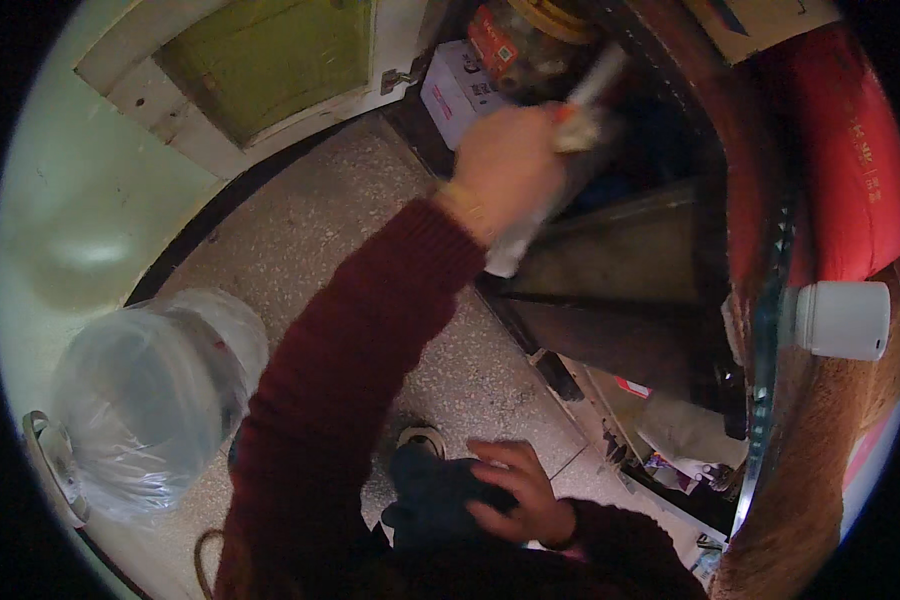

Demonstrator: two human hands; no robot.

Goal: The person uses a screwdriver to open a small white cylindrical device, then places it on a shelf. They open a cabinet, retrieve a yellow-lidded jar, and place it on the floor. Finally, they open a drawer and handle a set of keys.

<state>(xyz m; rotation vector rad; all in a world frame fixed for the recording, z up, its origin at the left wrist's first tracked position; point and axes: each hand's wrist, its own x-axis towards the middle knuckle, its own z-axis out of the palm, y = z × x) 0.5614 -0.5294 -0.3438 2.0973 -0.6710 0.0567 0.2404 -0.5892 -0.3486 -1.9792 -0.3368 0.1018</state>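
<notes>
**Reaching into a dark cabinet with a blurred white object**

Resting low in the frame, the right hand (pixel 515 492) is lying with fingers curled over a dark cloth (pixel 435 497). Further up, the left hand (pixel 505 165) is gripping a blurred white object (pixel 570 120), fingers clamped around it, at the cabinet (pixel 610 260) opening in the upper centre. At lower left, a plastic-lined bin (pixel 145 400) is standing on the speckled floor (pixel 310 240).
</notes>
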